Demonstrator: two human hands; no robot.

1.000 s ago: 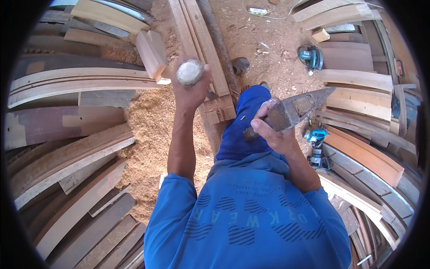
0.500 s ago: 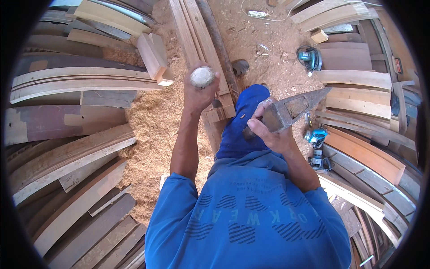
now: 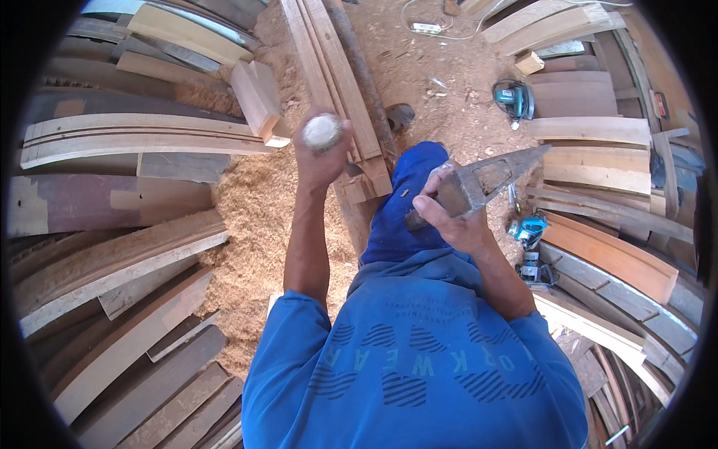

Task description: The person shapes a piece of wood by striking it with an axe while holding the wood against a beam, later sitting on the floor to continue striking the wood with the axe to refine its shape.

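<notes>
My left hand (image 3: pixel 317 166) is closed around a chisel (image 3: pixel 322 132), whose pale round handle end faces up. A bit of the dark blade shows beside the fist, at the near end of a wooden beam (image 3: pixel 348 105); whether its edge touches the wood I cannot tell. In my right hand (image 3: pixel 458 226) is a hatchet (image 3: pixel 462 193), gripped below its metal head. The head's blunt end is near my fingers, and its tapered edge points away to the right. It is held over my blue-clad leg, apart from the chisel.
Wood shavings (image 3: pixel 250 224) cover the floor on the left, beside stacked boards (image 3: pixel 134 131). To the right are more planks (image 3: pixel 598 168), a teal circular saw (image 3: pixel 513 99) and other power tools (image 3: pixel 532 230). A power strip (image 3: pixel 426 28) with a cord lies at the far side.
My left hand and the chisel have shifted slightly left, showing more of the blade by the beam's end. The hatchet in my right hand has barely moved.
</notes>
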